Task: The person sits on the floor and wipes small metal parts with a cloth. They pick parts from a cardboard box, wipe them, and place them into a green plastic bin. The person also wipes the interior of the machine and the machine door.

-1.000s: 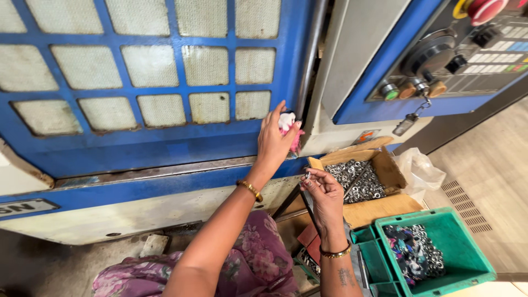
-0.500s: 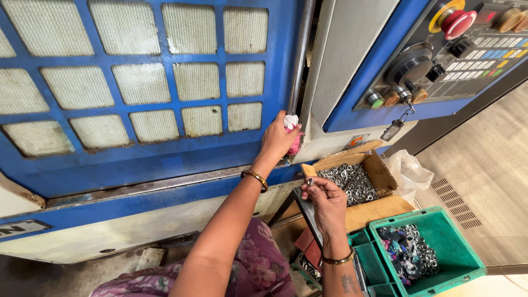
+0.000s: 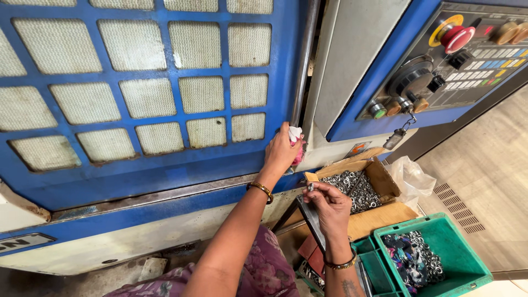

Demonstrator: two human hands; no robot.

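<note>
My left hand (image 3: 282,152) is raised against the right edge of the blue machine door (image 3: 148,104), near its vertical metal handle bar (image 3: 303,60), and it clutches a white and pink rag (image 3: 297,144). My right hand (image 3: 330,203) is lower, over the cardboard box, and pinches a small metal ring (image 3: 311,187) between its fingertips. Both wrists wear bangles.
A cardboard box (image 3: 385,181) of small metal rings sits below the door. A green crate (image 3: 456,258) with metal parts and dark cloth stands at lower right. A control panel (image 3: 456,55) with a red stop button and knobs is at upper right. A plastic bag (image 3: 410,173) lies beside the box.
My left hand with the rag has slid slightly left and up along the door edge toward the handle bar. My right hand still holds the ring and stays over the box.
</note>
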